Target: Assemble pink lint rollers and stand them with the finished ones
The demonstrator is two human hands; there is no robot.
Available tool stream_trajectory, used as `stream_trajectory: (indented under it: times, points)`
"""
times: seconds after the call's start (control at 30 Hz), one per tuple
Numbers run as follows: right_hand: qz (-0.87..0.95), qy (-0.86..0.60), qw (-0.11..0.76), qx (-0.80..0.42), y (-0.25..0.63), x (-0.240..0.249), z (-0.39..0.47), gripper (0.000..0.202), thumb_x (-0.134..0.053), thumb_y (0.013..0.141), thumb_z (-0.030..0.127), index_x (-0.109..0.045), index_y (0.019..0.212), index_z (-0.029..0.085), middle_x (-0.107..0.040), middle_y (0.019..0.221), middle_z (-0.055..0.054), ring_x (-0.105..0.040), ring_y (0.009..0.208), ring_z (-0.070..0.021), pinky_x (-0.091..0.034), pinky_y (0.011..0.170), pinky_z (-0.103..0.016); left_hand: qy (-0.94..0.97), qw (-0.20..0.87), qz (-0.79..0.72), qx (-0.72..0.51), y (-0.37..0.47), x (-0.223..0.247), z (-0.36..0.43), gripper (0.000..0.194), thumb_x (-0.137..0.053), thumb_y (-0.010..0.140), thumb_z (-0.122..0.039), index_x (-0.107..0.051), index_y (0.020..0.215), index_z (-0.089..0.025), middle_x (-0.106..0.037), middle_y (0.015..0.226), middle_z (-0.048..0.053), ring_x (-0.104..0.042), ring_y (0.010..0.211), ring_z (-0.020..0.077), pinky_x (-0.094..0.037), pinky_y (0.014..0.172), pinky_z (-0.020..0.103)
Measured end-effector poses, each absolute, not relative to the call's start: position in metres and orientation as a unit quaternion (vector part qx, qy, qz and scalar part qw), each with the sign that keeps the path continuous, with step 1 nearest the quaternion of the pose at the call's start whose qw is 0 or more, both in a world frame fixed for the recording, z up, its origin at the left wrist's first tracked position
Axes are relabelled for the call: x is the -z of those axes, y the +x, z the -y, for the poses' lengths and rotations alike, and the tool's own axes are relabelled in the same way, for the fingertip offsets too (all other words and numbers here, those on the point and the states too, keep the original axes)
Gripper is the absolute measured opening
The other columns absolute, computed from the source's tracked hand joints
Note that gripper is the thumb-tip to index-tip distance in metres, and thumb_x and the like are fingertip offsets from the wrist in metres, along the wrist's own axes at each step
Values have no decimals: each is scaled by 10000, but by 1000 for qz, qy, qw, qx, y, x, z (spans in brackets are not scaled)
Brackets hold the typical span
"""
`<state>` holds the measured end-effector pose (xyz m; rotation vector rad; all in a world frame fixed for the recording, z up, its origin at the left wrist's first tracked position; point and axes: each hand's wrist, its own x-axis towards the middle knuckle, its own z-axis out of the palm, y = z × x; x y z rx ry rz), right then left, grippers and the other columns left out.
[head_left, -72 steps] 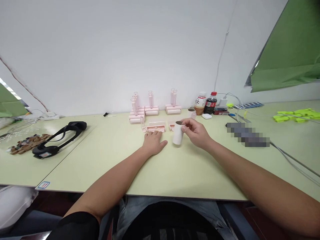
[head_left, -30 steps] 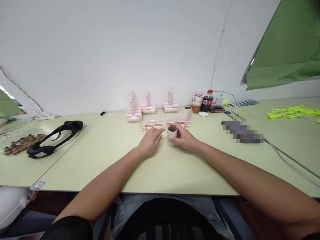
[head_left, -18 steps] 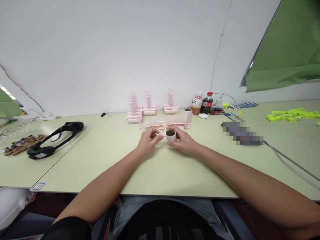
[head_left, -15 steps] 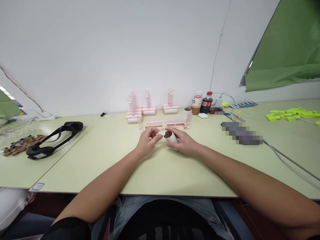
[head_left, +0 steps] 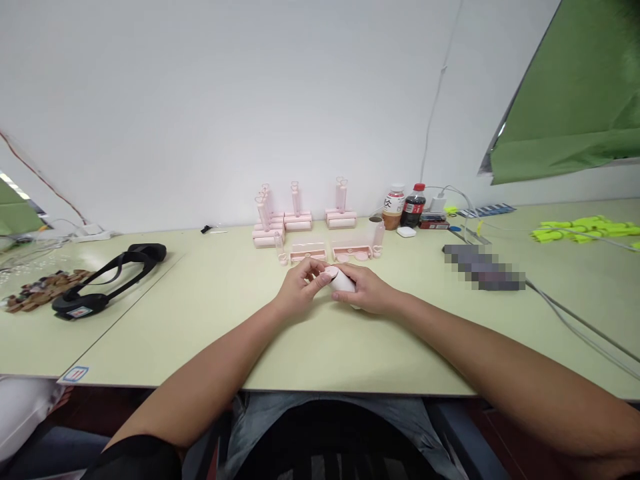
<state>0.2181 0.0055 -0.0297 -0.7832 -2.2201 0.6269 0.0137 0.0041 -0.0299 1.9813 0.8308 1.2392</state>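
Observation:
My right hand (head_left: 367, 288) is wrapped round a white lint roller refill (head_left: 343, 283), which tilts toward my left hand. With thumb and fingers, my left hand (head_left: 303, 283) holds a small pale pink end cap (head_left: 331, 271) against the roll's near-left end, covering most of its opening. Just beyond my hands lie two pink roller covers, a left cover (head_left: 308, 256) and a right cover (head_left: 353, 253). A pink handle (head_left: 280, 248) stands beside the left cover. Another handle (head_left: 379, 239) and a second white roll (head_left: 373, 230) stand beside the right one.
Several assembled pink lint rollers (head_left: 299, 220) stand along the wall. To their right are a juice bottle (head_left: 393, 207) and a cola bottle (head_left: 413, 205). A black headset (head_left: 110, 280) lies at left, a blurred dark object (head_left: 483, 267) with a cable at right.
My left hand has brought the pink cap onto the roll's open end, so the hollow core is now mostly covered. My right hand keeps its hold.

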Motion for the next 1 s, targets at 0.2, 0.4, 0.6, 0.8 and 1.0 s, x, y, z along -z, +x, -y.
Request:
stream_trajectory:
  times: [0.2,0.4,0.6,0.8,1.0]
  points:
    - [850,-305,355,-243,217,28,-4,495,-672,809,419,-586,1234,180,-670,1080,-81,-608,912,-229,-468,789,-338,777,298,-328,-448,12,31,-4,263,-606,864,-432,-625,998,-206,-659,1010,43,-578,858,148,-467,706,269]
    - [841,-309,357,-264,216,28,-3,463,-680,804,392,-592,1203,174,-666,1088,-79,-602,935,-232,-464,822,-350,792,282,-320,-437,12,33,-6,281,-602,866,-425,-631,1055,-219,-659,1057,54,-587,923,171,-489,728,289]
    - [834,-306,361,-283,214,25,0,393,-665,819,389,-601,1147,180,-654,1053,-68,-595,918,-224,-466,812,-342,807,260,-294,-441,13,35,-6,318,-634,841,-423,-590,1090,-230,-610,1103,69,-578,975,187,-501,746,302]
    - [831,-329,363,-262,216,23,1,360,-639,832,469,-619,1042,177,-641,909,-52,-566,793,-200,-453,698,-310,795,183,-303,-493,13,33,-2,608,-706,773,-406,-426,1295,-273,-428,1292,106,-514,959,177,-502,753,318]
    - [836,-306,362,-276,216,24,-2,419,-662,814,465,-609,1120,183,-653,1008,-74,-587,898,-233,-460,791,-343,859,191,-255,-402,13,28,1,384,-659,823,-381,-534,1161,-249,-525,1086,74,-514,954,187,-474,684,281]
